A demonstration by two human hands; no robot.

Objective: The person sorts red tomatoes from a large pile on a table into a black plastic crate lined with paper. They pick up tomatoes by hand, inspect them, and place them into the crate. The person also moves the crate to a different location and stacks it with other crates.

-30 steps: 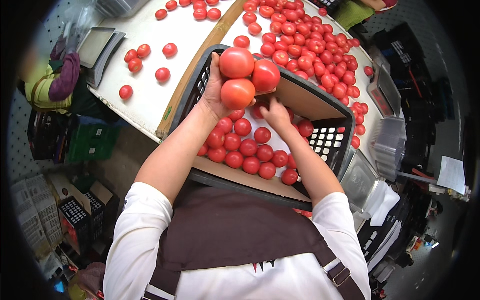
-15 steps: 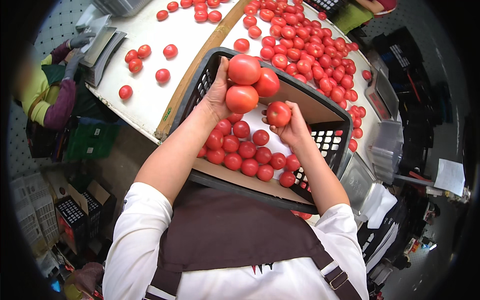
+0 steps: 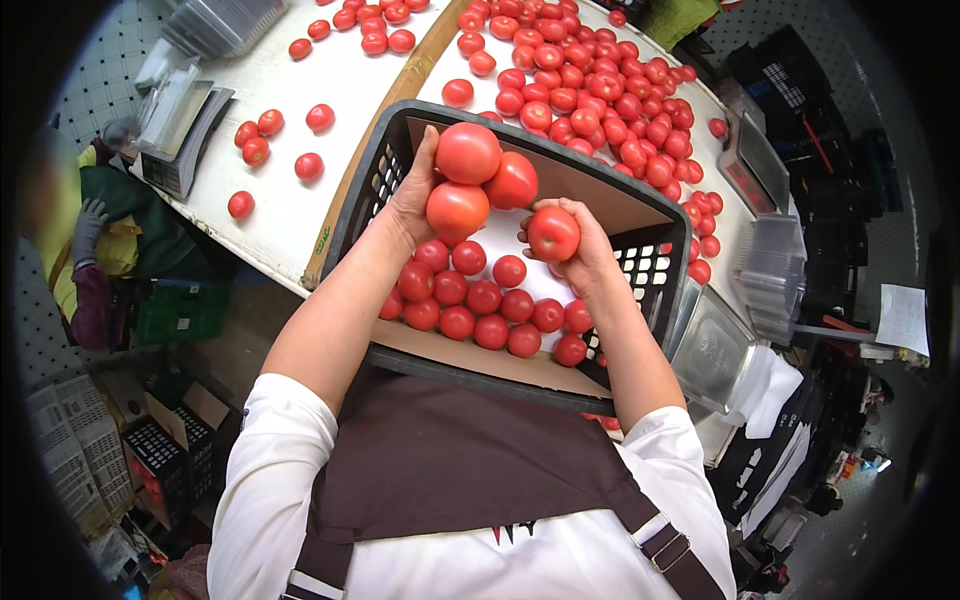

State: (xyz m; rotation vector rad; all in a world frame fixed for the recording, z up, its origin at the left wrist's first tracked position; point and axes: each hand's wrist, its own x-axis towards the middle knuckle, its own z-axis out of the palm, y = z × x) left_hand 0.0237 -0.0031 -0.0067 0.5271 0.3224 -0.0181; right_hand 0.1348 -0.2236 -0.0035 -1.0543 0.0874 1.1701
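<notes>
My left hand (image 3: 410, 203) is closed around a cluster of three large tomatoes (image 3: 458, 211), its thumb up along their left side. In my right hand (image 3: 594, 250) is a single tomato (image 3: 553, 234), cupped from the right with its stem end showing. Both hands hover over a black plastic crate (image 3: 682, 240) with cardboard along its inner sides. Smaller tomatoes (image 3: 483, 297) lie in rows across the crate's near side, on a white sheet. Part of the crate's inside is hidden behind my hands and the tomatoes they hold.
A big heap of tomatoes (image 3: 605, 85) covers the white table (image 3: 270, 210) beyond the crate. A wooden strip (image 3: 395, 95) divides the tabletop. Clear plastic trays (image 3: 772, 270) are stacked at the right. At the left stands a co-worker with a gloved hand (image 3: 90, 228).
Both hands keep their tomatoes and shift slightly left and down in the picture; the whole scene slides left a little. The co-worker's gloved hand has dropped from the trays.
</notes>
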